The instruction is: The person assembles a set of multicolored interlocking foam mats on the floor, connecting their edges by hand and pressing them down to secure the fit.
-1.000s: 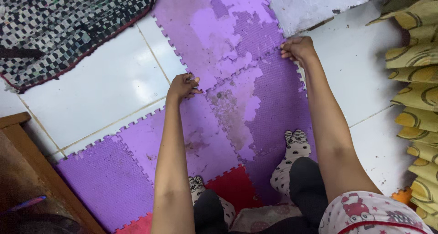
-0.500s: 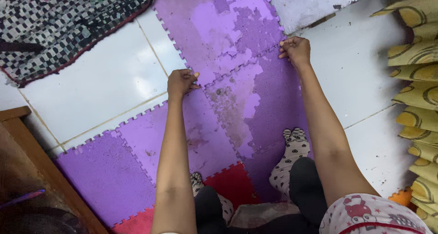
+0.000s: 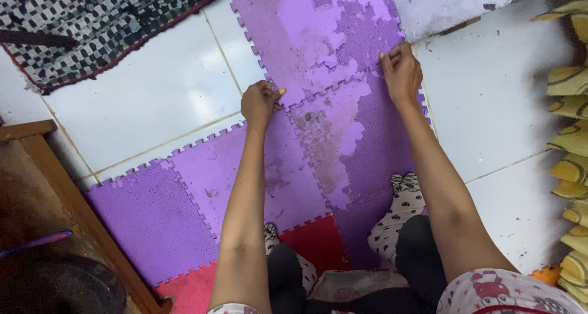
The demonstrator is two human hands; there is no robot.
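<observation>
A worn purple foam mat tile (image 3: 343, 142) with jigsaw edges lies flat on the floor, its surface peeling in patches; its far corners seem slightly lifted.

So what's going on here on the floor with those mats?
A person bends over purple interlocking foam floor mats laid on white floor tiles. The left hand pinches the toothed seam at one corner, and the right hand grips the same mat's far edge. Red foam mats lie by the person's feet.
</observation>
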